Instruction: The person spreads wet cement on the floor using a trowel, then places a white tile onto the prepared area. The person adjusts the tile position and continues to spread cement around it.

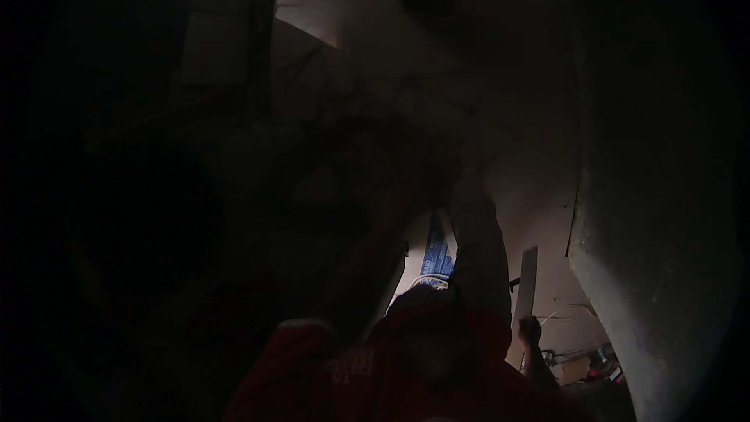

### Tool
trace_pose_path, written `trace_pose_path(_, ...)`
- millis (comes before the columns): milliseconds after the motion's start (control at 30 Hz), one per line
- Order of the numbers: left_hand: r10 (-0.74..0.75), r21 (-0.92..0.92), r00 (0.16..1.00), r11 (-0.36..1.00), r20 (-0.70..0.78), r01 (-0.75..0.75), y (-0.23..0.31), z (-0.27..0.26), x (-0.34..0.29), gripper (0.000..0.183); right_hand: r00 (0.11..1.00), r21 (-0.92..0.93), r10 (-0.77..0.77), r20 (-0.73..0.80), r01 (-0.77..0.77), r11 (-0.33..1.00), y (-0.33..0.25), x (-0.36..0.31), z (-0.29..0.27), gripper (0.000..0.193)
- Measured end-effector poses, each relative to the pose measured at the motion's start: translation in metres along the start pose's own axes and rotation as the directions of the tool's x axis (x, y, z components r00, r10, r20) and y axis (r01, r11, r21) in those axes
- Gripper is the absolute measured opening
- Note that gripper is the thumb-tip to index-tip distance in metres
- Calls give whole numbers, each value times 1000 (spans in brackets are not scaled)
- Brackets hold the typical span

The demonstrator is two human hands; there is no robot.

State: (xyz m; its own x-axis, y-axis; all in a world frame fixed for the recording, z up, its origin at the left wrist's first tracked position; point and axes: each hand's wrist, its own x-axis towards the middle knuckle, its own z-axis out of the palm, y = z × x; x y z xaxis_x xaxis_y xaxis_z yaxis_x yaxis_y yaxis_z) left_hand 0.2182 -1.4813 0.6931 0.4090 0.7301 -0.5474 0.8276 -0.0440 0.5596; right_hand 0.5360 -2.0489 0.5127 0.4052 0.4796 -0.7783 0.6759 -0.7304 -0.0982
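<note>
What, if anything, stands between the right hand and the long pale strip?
Nothing visible does: the right hand meets the pale strip directly at its lower part and appears to grip it, though the picture is dark.

Dim indoor place, perhaps a workshop: cables (566,306), clutter (574,370).

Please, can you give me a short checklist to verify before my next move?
1. Light on the middle of the view: not ok, very dark.
2. Right hand on the pale strip: ok, appears closed around its lower end.
3. Left hand position: cannot tell, lost in the darkness.
4. Strip's upper end: ok, in sight, no hand on it.
5. Pale cable free of the right hand: cannot tell, too dim there.
</note>
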Motion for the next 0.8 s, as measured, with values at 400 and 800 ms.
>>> trace_pose_path(400,-32,-523,997,852,-64,-6,-76,-69,81,49,817,-72,-531,-225,530,845,-470,170,-332,52)
trace_pose_path(800,60,-734,998,679,23,-24,-81,-272,285,77,714,-7,-676,-183,687,727,-742,215,-455,37)
